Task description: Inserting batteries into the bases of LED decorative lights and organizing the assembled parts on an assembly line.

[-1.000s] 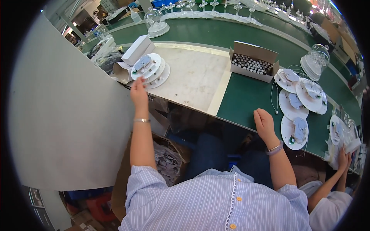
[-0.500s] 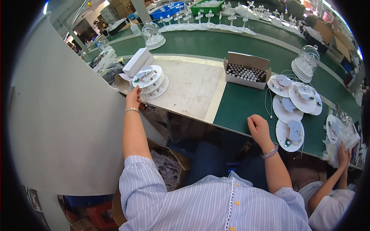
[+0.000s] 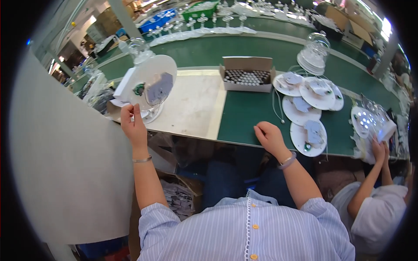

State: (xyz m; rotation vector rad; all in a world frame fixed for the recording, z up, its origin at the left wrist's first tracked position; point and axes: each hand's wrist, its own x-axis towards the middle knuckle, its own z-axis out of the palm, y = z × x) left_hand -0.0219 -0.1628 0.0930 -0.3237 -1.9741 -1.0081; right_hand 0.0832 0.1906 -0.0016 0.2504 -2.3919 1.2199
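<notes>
My left hand [image 3: 134, 124] pinches the lower edge of a white round disc [image 3: 156, 68], which is tilted up on its side. On its face are a grey-blue patch [image 3: 160, 88], a small green part [image 3: 139, 89] and thin wires. Another white disc [image 3: 154, 114] lies below it on the table, mostly hidden. My right hand [image 3: 271, 135] rests near the table's front edge, its fingers curled with nothing visible in them. Several similar white discs [image 3: 300, 133] with patches and wires lie overlapping to its right.
An open cardboard box [image 3: 248, 87] full of small silver cylinders stands mid-table. Clear domes [image 3: 314, 48] stand farther back. Behind are rows of clear ornaments [image 3: 202, 30] and blue [image 3: 157, 21] and green bins [image 3: 200, 10]. A co-worker's hands [image 3: 379, 150] work at the right. A white panel [image 3: 69, 152] rises at my left.
My left hand has lifted the top disc off the small stack and tilted it up, its face now toward me. My right hand stays curled by the table edge. The view has shifted right.
</notes>
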